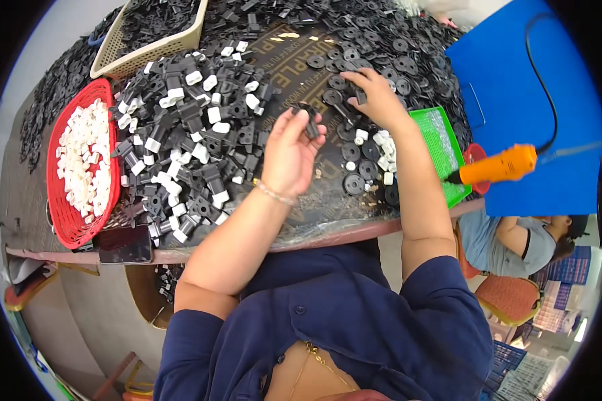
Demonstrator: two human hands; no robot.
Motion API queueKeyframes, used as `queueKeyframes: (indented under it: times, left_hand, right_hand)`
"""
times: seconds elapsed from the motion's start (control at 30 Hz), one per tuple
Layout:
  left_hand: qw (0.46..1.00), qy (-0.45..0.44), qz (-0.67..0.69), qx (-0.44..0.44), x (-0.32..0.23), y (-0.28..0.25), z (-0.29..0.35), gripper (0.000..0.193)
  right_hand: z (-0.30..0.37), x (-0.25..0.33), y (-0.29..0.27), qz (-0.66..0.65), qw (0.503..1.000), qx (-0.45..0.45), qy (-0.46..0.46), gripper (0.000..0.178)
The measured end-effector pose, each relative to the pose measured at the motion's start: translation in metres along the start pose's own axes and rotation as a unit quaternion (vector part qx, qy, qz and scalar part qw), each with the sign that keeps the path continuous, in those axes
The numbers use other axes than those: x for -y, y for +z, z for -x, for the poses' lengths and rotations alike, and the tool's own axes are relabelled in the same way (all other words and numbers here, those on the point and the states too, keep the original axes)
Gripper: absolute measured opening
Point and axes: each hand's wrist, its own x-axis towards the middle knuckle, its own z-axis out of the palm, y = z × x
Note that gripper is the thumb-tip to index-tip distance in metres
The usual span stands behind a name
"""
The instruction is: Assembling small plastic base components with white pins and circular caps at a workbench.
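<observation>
Raised over the table, my left hand [291, 150] is closed on a small black plastic part [310, 125], held between thumb and fingers with the palm turned up. My right hand [380, 100] reaches farther out, among the black discs [353, 184]. Its thumb and fingers curl around another dark plastic piece [360, 93], partly hidden by the hand. Below that hand lie several loose white caps [385, 148]. To the left of my left hand spreads a heap of black parts with white caps fitted on them [211, 127].
A red basket [59, 200] of white pieces stands at the left, a beige basket [150, 60] of black parts behind it. At the right are a green tray [441, 117], an orange corded tool [498, 166] and a blue panel [515, 87]. Another person [508, 244] sits beyond the table.
</observation>
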Motion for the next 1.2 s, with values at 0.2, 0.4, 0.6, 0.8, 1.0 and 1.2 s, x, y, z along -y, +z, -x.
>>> queueKeyframes:
  times: [0.2,0.4,0.6,0.8,1.0,1.2]
  left_hand:
    - [0.996,0.043,-0.065,0.052,-0.015,0.03,0.021,0.015]
    - [0.994,0.015,-0.088,0.056,-0.019,0.054,0.016,0.014]
    - [0.994,-0.012,-0.082,0.077,0.005,0.036,-0.02,0.012]
    - [0.99,-0.014,-0.069,0.122,0.015,0.015,-0.025,0.018]
    - [0.991,-0.047,-0.041,0.119,0.01,0.009,-0.02,0.019]
    - [0.993,-0.037,-0.056,0.094,0.009,0.011,-0.024,0.018]
  right_hand:
    - [0.027,0.002,-0.01,0.132,0.986,0.054,0.091,0.051]
    - [0.032,0.0,-0.025,0.085,0.989,0.037,0.115,0.058]
    - [0.025,0.025,-0.03,-0.153,0.977,-0.146,-0.017,0.036]
    - [0.049,0.062,-0.022,-0.265,0.961,-0.052,-0.063,0.052]
    - [0.069,0.062,-0.031,-0.235,0.966,0.042,-0.095,0.083]
    - [0.061,0.051,-0.039,-0.253,0.964,-0.027,-0.081,0.079]
